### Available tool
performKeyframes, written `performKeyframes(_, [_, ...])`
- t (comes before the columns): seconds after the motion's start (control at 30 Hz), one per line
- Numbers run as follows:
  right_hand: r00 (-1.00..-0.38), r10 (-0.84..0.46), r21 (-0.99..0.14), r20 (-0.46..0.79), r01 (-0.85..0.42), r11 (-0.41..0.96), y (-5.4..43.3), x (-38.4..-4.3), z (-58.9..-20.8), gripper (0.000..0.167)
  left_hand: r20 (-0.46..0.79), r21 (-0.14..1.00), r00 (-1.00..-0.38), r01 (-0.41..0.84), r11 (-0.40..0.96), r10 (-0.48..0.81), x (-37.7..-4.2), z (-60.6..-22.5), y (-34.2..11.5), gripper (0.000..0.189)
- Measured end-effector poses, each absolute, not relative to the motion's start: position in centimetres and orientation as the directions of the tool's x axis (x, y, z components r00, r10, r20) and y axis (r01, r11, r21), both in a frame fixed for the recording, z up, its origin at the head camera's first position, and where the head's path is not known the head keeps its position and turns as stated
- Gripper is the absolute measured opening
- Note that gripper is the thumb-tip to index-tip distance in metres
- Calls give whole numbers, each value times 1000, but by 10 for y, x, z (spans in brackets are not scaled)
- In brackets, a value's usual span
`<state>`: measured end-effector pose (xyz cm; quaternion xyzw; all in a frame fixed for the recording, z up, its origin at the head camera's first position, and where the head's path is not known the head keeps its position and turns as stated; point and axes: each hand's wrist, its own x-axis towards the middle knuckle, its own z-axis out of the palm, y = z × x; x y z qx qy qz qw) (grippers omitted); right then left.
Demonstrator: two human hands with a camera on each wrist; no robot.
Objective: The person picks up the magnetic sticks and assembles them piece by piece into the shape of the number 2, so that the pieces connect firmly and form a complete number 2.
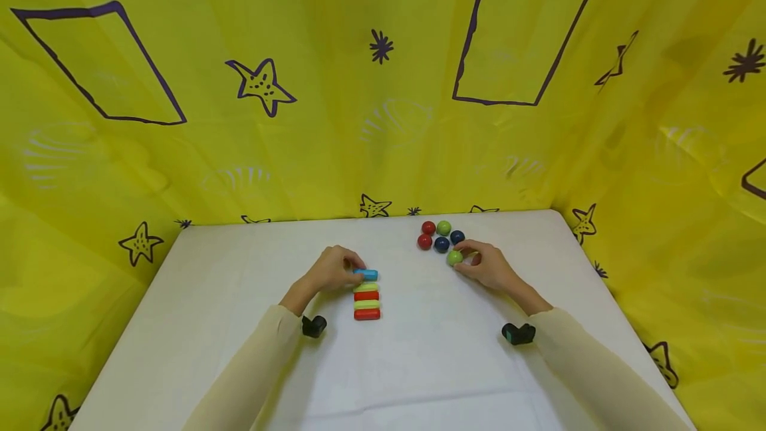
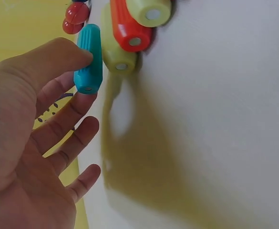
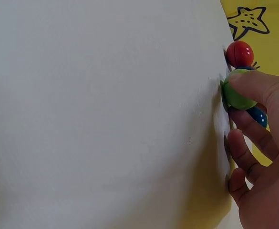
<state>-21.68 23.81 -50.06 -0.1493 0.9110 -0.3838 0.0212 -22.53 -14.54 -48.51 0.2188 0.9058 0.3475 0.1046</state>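
Note:
My left hand [image 1: 337,269] pinches a blue magnetic rod [image 2: 89,62] between thumb and fingertips, at the far end of a column of rods. Below it in the head view lie yellow-green rods [image 1: 367,288] and red rods [image 1: 368,314], side by side; pale round discs show on their ends in the left wrist view. My right hand [image 1: 491,266] holds a green ball [image 3: 238,90] between thumb and fingers at the near edge of a ball cluster. In that cluster are red balls [image 1: 425,241], dark blue balls [image 1: 441,245] and another green ball [image 1: 443,227].
A white cloth [image 1: 431,364] covers the table. Yellow curtains [image 1: 335,138] with drawn stars and frames stand behind it and along both sides. Black wrist cameras [image 1: 518,334] sit at both sleeves.

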Motion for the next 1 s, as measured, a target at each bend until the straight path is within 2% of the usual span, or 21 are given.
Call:
performKeyframes(0.5, [-952,-299,-744,69,-249,620,221,-209,-501,36,24,713,-897,325,621,441,-230,-478,-125,12])
performKeyframes(1.0, [-936,-343,-735,77,-285,615,211,-202,-507,34,67,750,-871,366,552,487,-234,-495,-83,9])
